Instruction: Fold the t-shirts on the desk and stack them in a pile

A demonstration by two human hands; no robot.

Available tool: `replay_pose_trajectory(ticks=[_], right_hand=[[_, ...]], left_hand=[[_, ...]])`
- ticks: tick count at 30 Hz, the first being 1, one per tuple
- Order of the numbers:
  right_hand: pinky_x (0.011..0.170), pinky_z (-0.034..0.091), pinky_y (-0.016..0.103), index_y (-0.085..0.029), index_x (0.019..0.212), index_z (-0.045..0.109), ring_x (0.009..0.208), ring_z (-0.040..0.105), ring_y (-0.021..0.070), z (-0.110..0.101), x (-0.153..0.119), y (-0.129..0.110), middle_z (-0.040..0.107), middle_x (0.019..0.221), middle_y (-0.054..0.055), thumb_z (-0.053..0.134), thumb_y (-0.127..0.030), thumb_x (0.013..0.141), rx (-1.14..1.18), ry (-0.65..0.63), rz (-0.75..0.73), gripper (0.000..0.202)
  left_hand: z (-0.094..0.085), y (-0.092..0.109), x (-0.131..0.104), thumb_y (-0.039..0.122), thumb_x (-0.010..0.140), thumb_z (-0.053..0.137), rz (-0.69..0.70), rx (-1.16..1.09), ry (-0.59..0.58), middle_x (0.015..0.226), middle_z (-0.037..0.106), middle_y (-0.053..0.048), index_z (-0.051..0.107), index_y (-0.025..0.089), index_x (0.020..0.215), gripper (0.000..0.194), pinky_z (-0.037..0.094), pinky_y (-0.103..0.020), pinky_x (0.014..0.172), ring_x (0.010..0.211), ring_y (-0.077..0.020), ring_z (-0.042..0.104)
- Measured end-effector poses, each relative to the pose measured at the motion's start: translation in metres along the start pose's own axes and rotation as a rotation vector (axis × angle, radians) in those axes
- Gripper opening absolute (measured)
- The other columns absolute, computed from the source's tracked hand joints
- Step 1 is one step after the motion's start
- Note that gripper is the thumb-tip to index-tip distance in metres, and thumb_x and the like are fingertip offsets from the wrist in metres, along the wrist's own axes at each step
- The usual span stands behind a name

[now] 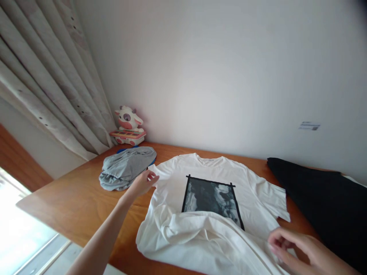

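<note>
A white T-shirt [169, 183] with a dark printed picture [210, 196] lies front up, its neckline toward the wall. Its lower part is bunched and folded up over the bottom of the print. My left hand [145, 181] is at the sleeve on the left, thumb and fingers closed on the sleeve's cloth. Low on the right, my right hand [295, 246] is slightly blurred, with curled fingers pinched at the shirt's side near the bunched hem. The sleeve on the right lies spread out.
A crumpled grey garment [126, 168] with something blue under it lies on the wooden table [74, 202] at left. Behind it stands a cow toy with a keyboard [128, 126]. Black cloth [329, 198] lies at right. A curtain [54, 72] hangs at left beside the wall.
</note>
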State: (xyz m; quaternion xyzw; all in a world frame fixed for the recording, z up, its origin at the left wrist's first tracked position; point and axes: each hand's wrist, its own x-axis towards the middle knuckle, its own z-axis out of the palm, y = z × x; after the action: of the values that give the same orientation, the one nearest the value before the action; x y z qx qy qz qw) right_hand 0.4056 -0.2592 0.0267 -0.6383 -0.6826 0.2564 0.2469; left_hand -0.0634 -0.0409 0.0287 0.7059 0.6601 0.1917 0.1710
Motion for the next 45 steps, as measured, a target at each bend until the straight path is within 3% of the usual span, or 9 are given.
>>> replay_pose_trajectory(ticks=[2,6,11,16,21,27,34,41,45], right_hand=[[0.076,0.056,0.026,-0.029,0.081,0.073,0.081,0.07,0.0228,0.002,0.014,-0.014,0.075,0.081,0.004,0.057,-0.065,0.089,0.011,-0.082,-0.02,0.041],[0.085,0.054,0.029,-0.028,0.088,0.069,0.092,0.069,0.023,0.019,0.043,-0.043,0.074,0.091,0.004,0.053,-0.056,0.096,-0.007,-0.08,-0.082,0.033],[0.093,0.051,0.033,-0.026,0.096,0.065,0.103,0.066,0.0214,0.055,0.1,-0.075,0.07,0.107,0.005,0.048,-0.039,0.099,-0.058,-0.096,-0.239,0.022],[0.106,0.047,0.04,-0.025,0.117,0.065,0.119,0.063,0.0237,0.099,0.186,-0.1,0.069,0.125,0.009,0.045,-0.024,0.097,-0.182,-0.085,-0.407,0.028],[0.118,0.036,0.043,-0.02,0.144,0.054,0.141,0.048,0.0247,0.139,0.278,-0.121,0.057,0.15,0.013,0.043,-0.015,0.096,-0.237,-0.056,-0.358,0.049],[0.12,0.029,0.051,-0.022,0.147,0.051,0.148,0.04,0.0271,0.179,0.35,-0.128,0.052,0.155,0.013,0.042,-0.017,0.1,-0.209,-0.046,-0.222,0.049],[0.12,0.014,0.067,-0.018,0.139,0.056,0.151,0.034,0.032,0.203,0.367,-0.127,0.046,0.159,0.017,0.043,-0.02,0.098,-0.053,0.031,-0.084,0.043],[0.107,0.046,0.042,-0.02,0.117,0.066,0.12,0.062,0.0268,0.204,0.322,-0.129,0.068,0.129,0.014,0.048,-0.035,0.094,0.238,0.234,-0.066,0.033],[0.094,0.055,0.038,-0.021,0.111,0.066,0.102,0.07,0.0247,0.211,0.3,-0.129,0.074,0.115,0.012,0.045,-0.05,0.095,0.449,0.254,-0.049,0.039]], left_hand=[[0.012,-0.013,0.017,0.046,0.09,0.054,-0.176,0.078,0.175,0.109,0.071,-0.017,0.067,0.013,0.112,0.042,0.05,-0.042,0.094,0.112,-0.0343,0.064],[0.029,-0.022,0.031,0.055,0.086,0.059,-0.251,0.099,0.239,0.119,0.065,-0.023,0.069,0.015,0.109,0.047,0.045,-0.058,0.098,0.119,-0.0469,0.058],[0.043,-0.026,0.035,0.037,0.089,0.057,-0.114,0.008,0.271,0.111,0.069,-0.014,0.068,0.023,0.096,0.019,0.047,-0.045,0.098,0.113,-0.0349,0.064],[0.048,-0.033,0.042,0.035,0.102,0.041,-0.07,-0.186,0.345,0.101,0.075,-0.008,0.054,0.023,0.11,0.019,0.052,-0.032,0.084,0.099,-0.0247,0.073],[0.054,-0.037,0.044,0.038,0.103,0.039,-0.052,-0.319,0.409,0.097,0.078,-0.008,0.049,0.025,0.108,0.017,0.054,-0.031,0.077,0.095,-0.0245,0.076],[0.062,-0.042,0.048,0.02,0.087,0.057,0.003,-0.361,0.458,0.109,0.076,-0.01,0.056,0.024,0.099,0.012,0.054,-0.037,0.092,0.106,-0.0249,0.073],[0.065,-0.044,0.049,0.008,0.081,0.054,0.063,-0.358,0.453,0.123,0.073,-0.011,0.069,0.022,0.093,0.023,0.049,-0.041,0.108,0.121,-0.0257,0.067],[0.062,-0.04,0.047,-0.005,0.077,0.043,0.12,-0.352,0.468,0.136,0.068,-0.009,0.072,0.021,0.098,0.044,0.052,-0.042,0.109,0.126,-0.0236,0.065],[0.053,-0.014,0.031,-0.004,0.081,0.039,0.358,-0.303,0.476,0.147,0.06,-0.009,0.072,0.022,0.103,0.047,0.048,-0.042,0.114,0.136,-0.0216,0.058]])
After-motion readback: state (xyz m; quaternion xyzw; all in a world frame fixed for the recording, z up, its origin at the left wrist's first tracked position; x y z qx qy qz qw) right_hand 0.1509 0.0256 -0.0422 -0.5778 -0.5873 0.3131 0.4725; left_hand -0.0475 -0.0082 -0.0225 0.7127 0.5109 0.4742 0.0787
